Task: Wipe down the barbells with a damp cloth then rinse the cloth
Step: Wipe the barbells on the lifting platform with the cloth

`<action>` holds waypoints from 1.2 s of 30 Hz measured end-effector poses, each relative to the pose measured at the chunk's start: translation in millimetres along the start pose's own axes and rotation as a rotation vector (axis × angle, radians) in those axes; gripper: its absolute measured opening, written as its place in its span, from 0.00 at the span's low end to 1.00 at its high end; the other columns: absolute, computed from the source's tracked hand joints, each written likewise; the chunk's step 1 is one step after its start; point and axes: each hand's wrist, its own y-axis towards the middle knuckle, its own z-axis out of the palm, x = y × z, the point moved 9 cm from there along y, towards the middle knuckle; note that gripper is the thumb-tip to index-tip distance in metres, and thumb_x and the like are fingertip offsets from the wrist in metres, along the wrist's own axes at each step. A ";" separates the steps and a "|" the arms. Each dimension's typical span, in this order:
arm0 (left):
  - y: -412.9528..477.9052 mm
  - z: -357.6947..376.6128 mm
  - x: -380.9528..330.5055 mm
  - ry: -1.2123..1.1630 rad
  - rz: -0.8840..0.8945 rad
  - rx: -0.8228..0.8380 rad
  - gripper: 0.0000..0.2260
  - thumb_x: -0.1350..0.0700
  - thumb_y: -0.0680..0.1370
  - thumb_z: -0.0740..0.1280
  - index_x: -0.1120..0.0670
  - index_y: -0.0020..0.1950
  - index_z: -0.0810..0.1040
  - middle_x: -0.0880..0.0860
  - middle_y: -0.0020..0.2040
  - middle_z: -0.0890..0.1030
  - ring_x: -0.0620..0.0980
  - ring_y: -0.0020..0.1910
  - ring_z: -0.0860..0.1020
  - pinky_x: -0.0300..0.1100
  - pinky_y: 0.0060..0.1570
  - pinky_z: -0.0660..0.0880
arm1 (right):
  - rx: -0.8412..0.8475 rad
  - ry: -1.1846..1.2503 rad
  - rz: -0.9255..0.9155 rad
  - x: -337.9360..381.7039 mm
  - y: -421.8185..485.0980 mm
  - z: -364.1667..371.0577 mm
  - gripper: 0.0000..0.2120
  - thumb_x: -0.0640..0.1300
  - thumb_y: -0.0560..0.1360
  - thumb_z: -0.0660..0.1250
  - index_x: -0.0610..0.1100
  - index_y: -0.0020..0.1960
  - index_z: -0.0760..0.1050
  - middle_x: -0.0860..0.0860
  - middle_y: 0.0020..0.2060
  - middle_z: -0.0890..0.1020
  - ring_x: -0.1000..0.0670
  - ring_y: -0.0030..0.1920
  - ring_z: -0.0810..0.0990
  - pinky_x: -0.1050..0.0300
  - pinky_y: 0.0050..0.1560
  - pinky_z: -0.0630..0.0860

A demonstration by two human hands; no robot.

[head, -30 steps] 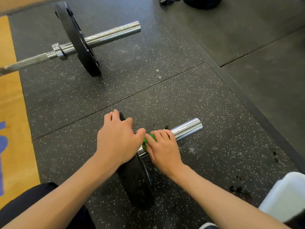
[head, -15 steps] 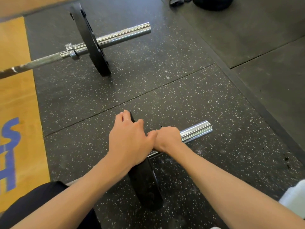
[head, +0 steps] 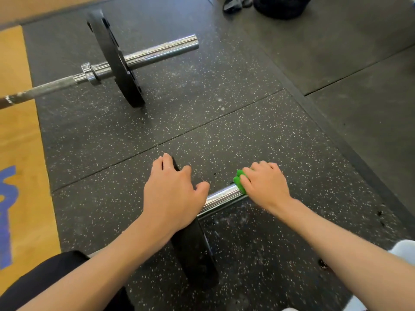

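The near barbell's chrome sleeve (head: pixel 221 197) lies on the speckled rubber floor, with a black plate (head: pixel 195 252) standing on edge on it. My left hand (head: pixel 173 194) rests over the top of that plate, fingers curled over its rim. My right hand (head: pixel 266 187) grips a green cloth (head: pixel 238 182) wrapped round the outer end of the sleeve, hiding the tip. A second barbell (head: pixel 157 53) with its own black plate (head: pixel 116 61) lies farther away at upper left.
A wooden platform (head: pixel 20 153) with blue lettering borders the mat on the left. A white container (head: pixel 404 250) shows at the lower right edge. Dark bags and shoes (head: pixel 276 5) sit at the top. Small dark crumbs (head: pixel 380 217) dot the mat on the right.
My right hand has slid the green cloth outward along the sleeve, from beside the plate to the sleeve's end. The left hand stays on the plate. The camera view shifted slightly.
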 end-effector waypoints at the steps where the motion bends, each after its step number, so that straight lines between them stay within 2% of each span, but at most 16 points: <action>1: 0.5 -0.3 -0.8 -0.002 0.001 -0.005 0.18 0.42 0.78 0.58 0.53 0.54 0.79 0.60 0.79 0.60 0.58 0.76 0.56 0.51 0.62 0.70 | 0.080 -0.037 0.053 -0.4 10.2 -0.4 0.23 0.55 0.79 0.46 0.48 0.36 0.73 0.52 0.34 0.76 0.48 0.40 0.74 0.50 0.52 0.71; 3: 0.9 -0.2 -1.8 -0.005 0.000 -0.009 0.18 0.42 0.78 0.58 0.53 0.54 0.79 0.60 0.78 0.61 0.57 0.76 0.57 0.51 0.63 0.70 | 0.245 -0.065 0.089 14.9 25.8 5.6 0.24 0.55 0.78 0.47 0.45 0.34 0.73 0.48 0.32 0.76 0.46 0.39 0.76 0.53 0.50 0.70; 5: 1.2 -0.3 -1.0 -0.004 -0.002 -0.015 0.18 0.42 0.78 0.58 0.53 0.54 0.79 0.60 0.78 0.61 0.57 0.76 0.57 0.51 0.63 0.69 | 0.392 -0.081 0.068 46.5 32.5 15.8 0.22 0.56 0.79 0.49 0.45 0.39 0.75 0.45 0.38 0.79 0.44 0.41 0.76 0.54 0.45 0.70; 7: 1.0 -0.7 0.9 -0.010 -0.006 -0.021 0.18 0.42 0.78 0.58 0.53 0.54 0.79 0.60 0.78 0.60 0.56 0.76 0.56 0.51 0.64 0.69 | 0.419 -0.068 -0.011 83.7 31.2 26.2 0.23 0.57 0.79 0.48 0.46 0.42 0.75 0.47 0.41 0.82 0.44 0.41 0.77 0.54 0.41 0.70; 9: 1.3 0.6 2.0 -0.016 -0.009 -0.013 0.18 0.42 0.77 0.58 0.53 0.54 0.79 0.60 0.79 0.59 0.56 0.77 0.55 0.51 0.64 0.69 | 0.342 -0.035 -0.097 109.9 23.1 28.8 0.28 0.56 0.75 0.42 0.47 0.44 0.79 0.50 0.38 0.82 0.45 0.39 0.79 0.54 0.40 0.67; 11: 1.2 1.5 1.9 -0.014 -0.007 -0.011 0.18 0.41 0.77 0.58 0.53 0.54 0.79 0.60 0.79 0.59 0.56 0.77 0.55 0.51 0.64 0.69 | 0.164 0.011 -0.178 115.8 9.0 19.9 0.31 0.55 0.75 0.38 0.51 0.47 0.80 0.52 0.36 0.81 0.46 0.40 0.79 0.51 0.41 0.66; 13: 1.5 0.7 1.5 -0.010 -0.004 -0.016 0.18 0.41 0.77 0.58 0.53 0.53 0.79 0.60 0.79 0.60 0.56 0.77 0.56 0.51 0.63 0.70 | -0.015 0.040 -0.268 102.1 -11.5 11.1 0.23 0.55 0.81 0.45 0.50 0.52 0.78 0.52 0.39 0.78 0.47 0.41 0.75 0.49 0.44 0.68; 15: 1.9 0.6 1.2 -0.015 -0.005 -0.010 0.17 0.42 0.78 0.58 0.53 0.53 0.78 0.59 0.78 0.61 0.56 0.76 0.56 0.51 0.62 0.70 | -0.141 0.064 -0.312 71.8 -27.4 6.3 0.16 0.53 0.83 0.52 0.49 0.58 0.76 0.52 0.45 0.78 0.46 0.47 0.75 0.49 0.51 0.71; 17: 1.7 -0.1 1.9 -0.019 -0.002 -0.001 0.17 0.42 0.78 0.58 0.53 0.51 0.78 0.59 0.77 0.62 0.56 0.75 0.57 0.50 0.59 0.71 | -0.177 0.093 -0.273 30.1 -30.9 3.8 0.18 0.52 0.84 0.51 0.49 0.63 0.76 0.51 0.52 0.78 0.46 0.54 0.75 0.49 0.59 0.70; 19: 1.9 -1.4 2.0 -0.012 0.004 0.000 0.16 0.42 0.78 0.58 0.52 0.49 0.77 0.59 0.76 0.63 0.56 0.74 0.58 0.50 0.58 0.72 | -0.213 0.078 -0.192 -7.7 -25.6 0.1 0.21 0.51 0.84 0.49 0.47 0.64 0.77 0.50 0.53 0.79 0.46 0.57 0.75 0.47 0.63 0.70; 23: 0.9 0.2 0.1 -0.001 -0.005 0.010 0.17 0.42 0.78 0.58 0.53 0.51 0.78 0.60 0.79 0.60 0.57 0.76 0.56 0.51 0.61 0.71 | -0.236 0.065 0.101 -42.2 -6.6 -2.2 0.23 0.50 0.82 0.48 0.44 0.46 0.80 0.49 0.41 0.80 0.47 0.42 0.72 0.48 0.52 0.70; 25: 0.2 -0.3 -1.2 -0.003 -0.006 0.008 0.17 0.42 0.78 0.58 0.53 0.52 0.79 0.60 0.79 0.59 0.56 0.77 0.55 0.51 0.62 0.70 | -0.255 0.088 0.235 -29.3 -6.3 -6.0 0.21 0.49 0.80 0.50 0.45 0.42 0.79 0.50 0.39 0.81 0.49 0.41 0.71 0.48 0.57 0.70; 27: 0.2 -1.2 -0.5 -0.009 -0.012 0.005 0.17 0.43 0.78 0.58 0.53 0.52 0.79 0.59 0.79 0.60 0.56 0.76 0.55 0.50 0.62 0.70 | -0.253 0.139 0.223 5.2 -12.1 -4.1 0.21 0.49 0.81 0.50 0.47 0.46 0.81 0.51 0.43 0.82 0.50 0.45 0.74 0.47 0.66 0.68; 30: 0.2 -1.9 0.5 -0.013 -0.015 -0.004 0.16 0.43 0.78 0.59 0.53 0.51 0.78 0.59 0.79 0.60 0.56 0.76 0.56 0.50 0.62 0.69 | -0.250 0.203 0.038 62.9 -30.2 7.4 0.19 0.51 0.84 0.52 0.48 0.62 0.79 0.50 0.56 0.82 0.48 0.60 0.77 0.44 0.73 0.65; 33: -0.9 -0.6 -0.3 0.002 -0.010 -0.003 0.16 0.42 0.78 0.59 0.53 0.53 0.78 0.60 0.79 0.59 0.56 0.77 0.55 0.50 0.63 0.69 | -0.222 0.166 -0.159 82.6 -51.9 19.6 0.23 0.53 0.86 0.51 0.47 0.77 0.68 0.44 0.72 0.72 0.42 0.74 0.68 0.41 0.77 0.60; 36: -1.8 -0.2 -0.4 0.012 0.004 -0.007 0.17 0.42 0.78 0.59 0.53 0.55 0.77 0.60 0.79 0.59 0.56 0.76 0.55 0.51 0.62 0.70 | -0.199 0.023 -0.298 52.9 -60.5 24.9 0.27 0.56 0.85 0.50 0.50 0.82 0.56 0.42 0.80 0.60 0.42 0.80 0.57 0.42 0.79 0.55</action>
